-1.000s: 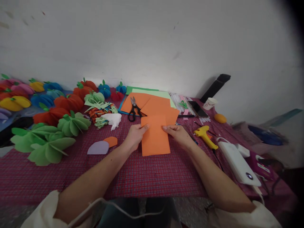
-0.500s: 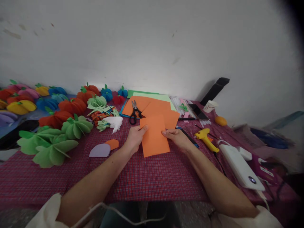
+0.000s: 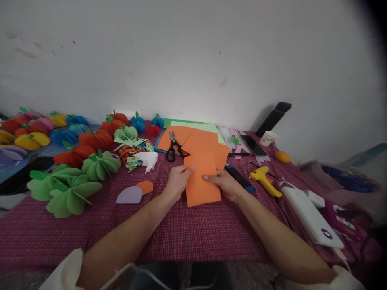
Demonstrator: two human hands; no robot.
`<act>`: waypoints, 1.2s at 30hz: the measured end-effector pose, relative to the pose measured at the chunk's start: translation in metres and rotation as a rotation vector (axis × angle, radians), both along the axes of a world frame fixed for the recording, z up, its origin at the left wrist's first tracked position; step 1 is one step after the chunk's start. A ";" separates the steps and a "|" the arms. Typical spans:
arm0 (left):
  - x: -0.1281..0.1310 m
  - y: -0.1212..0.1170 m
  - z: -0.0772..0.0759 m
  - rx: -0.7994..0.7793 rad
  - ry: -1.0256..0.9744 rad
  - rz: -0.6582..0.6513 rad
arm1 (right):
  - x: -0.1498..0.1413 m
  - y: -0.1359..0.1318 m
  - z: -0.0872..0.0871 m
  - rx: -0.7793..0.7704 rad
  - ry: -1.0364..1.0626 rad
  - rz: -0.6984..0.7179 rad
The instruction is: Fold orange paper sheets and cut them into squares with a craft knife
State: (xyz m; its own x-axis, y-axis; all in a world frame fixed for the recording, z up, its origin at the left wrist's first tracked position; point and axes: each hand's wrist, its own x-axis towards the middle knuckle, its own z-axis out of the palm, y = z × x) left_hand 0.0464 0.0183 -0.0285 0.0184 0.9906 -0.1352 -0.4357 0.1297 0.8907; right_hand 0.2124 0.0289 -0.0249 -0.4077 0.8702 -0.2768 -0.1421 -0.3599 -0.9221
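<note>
Currently, a person's two bare hands hold an orange rectangle of paper above the checked cloth of the surface [image 3: 199, 237]. The left hand [image 3: 177, 182] has its grip closed on the left edge of the orange rectangle [image 3: 202, 187], thumb on top; the right hand [image 3: 227, 184] pinches the right side, thumb lying inward. Any turn or fold would seem to call for both grips moving together. Just beyond, black-handled scissors [image 3: 171, 152] and loose orange sheets [image 3: 202, 141] crowd the far side. Green paper pumpkins [image 3: 101, 164] sit to the left; a yellow glue gun [image 3: 263, 180] lies to the right.
</note>
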 end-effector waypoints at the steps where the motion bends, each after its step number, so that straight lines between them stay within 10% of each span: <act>1: 0.000 0.000 0.000 -0.006 0.005 0.000 | 0.000 0.000 0.000 0.003 -0.001 -0.009; 14: -0.002 -0.006 0.004 -0.101 -0.045 -0.214 | 0.000 -0.004 0.007 0.058 0.008 -0.011; 36: -0.005 0.001 0.002 -0.130 -0.070 -0.081 | 0.007 0.004 0.005 0.117 -0.032 -0.142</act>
State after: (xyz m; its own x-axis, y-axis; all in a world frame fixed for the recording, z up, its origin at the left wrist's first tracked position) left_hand 0.0409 0.0196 -0.0260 0.1115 0.9597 -0.2580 -0.4798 0.2793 0.8317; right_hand 0.2194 0.0330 -0.0196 -0.2711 0.9453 -0.1815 -0.1535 -0.2286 -0.9613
